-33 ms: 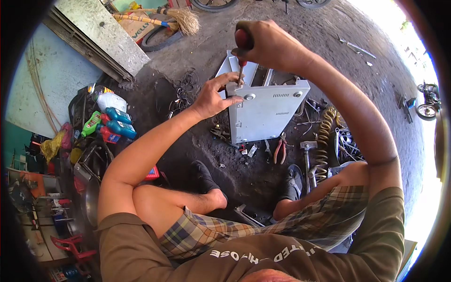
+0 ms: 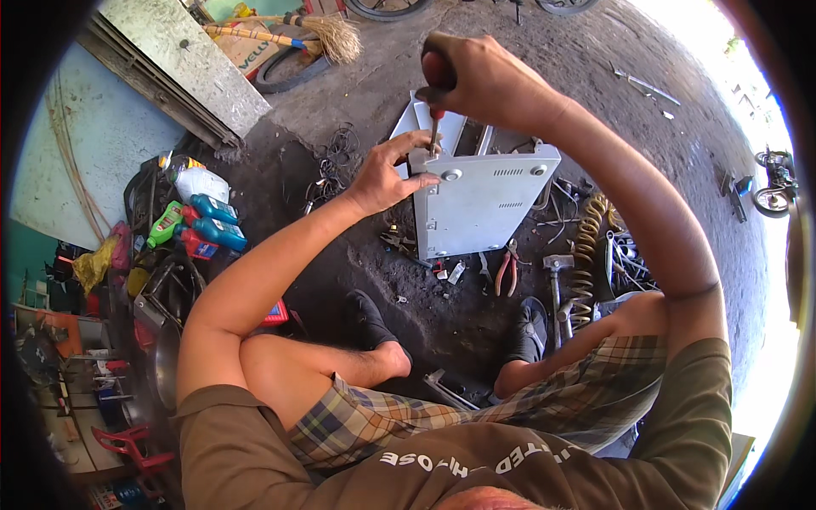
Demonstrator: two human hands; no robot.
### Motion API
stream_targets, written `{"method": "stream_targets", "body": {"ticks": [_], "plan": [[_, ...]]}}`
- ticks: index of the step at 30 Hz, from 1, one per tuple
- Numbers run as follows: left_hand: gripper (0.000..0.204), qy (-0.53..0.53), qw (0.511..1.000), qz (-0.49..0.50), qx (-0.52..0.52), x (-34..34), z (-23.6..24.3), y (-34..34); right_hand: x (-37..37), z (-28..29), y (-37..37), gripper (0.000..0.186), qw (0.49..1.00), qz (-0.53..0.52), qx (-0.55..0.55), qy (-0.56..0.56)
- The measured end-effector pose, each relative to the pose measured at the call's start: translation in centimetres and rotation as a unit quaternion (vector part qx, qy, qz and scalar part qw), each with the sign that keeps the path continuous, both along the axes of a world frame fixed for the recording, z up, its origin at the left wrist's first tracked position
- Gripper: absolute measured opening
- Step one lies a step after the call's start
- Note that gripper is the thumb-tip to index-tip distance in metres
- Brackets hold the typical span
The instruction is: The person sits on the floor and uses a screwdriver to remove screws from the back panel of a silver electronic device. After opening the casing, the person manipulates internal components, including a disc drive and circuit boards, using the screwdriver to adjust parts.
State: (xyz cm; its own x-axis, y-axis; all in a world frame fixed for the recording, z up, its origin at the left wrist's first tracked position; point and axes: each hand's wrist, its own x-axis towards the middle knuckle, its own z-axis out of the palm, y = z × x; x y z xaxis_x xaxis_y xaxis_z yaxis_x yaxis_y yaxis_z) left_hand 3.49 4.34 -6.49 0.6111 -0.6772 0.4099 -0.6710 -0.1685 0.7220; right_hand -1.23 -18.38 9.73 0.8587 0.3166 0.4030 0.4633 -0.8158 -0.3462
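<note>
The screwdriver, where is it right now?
In the head view, above centre, the screwdriver is in the right hand, its shaft pointing down at the upper left corner of the pale box, beside the left hand.

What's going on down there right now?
A person's right hand grips a red-handled screwdriver, its shaft pointing down at the upper left corner of a pale metal case. The left hand holds the case at that same corner, thumb on the panel facing the person. Whether the tip sits in a screw is too small to tell. Pliers and a coil spring lie nearby on the ground.
</note>
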Motion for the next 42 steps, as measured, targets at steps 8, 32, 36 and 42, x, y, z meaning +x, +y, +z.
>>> {"method": "stream_targets", "body": {"ticks": [8,32,36,42], "plan": [[0.05,-0.015,0.999,-0.019,-0.027,0.2,-0.2,-0.3,-0.7,0.0,1.6,0.041,0.991,-0.032,-0.095,-0.09],[0.05,0.035,0.999,-0.016,0.012,-0.4,0.8,-0.1,0.1,0.1,3.0,0.036,0.992,-0.085,-0.063,-0.064],[0.046,0.039,0.999,-0.016,-0.015,0.1,0.5,-0.2,1.3,-0.1,3.2,0.034,0.999,0.027,-0.025,-0.014],[0.046,0.014,0.999,-0.008,-0.038,1.9,-0.4,-0.3,1.8,3.0,1.7,0.025,0.973,0.178,-0.048,0.14]]}}
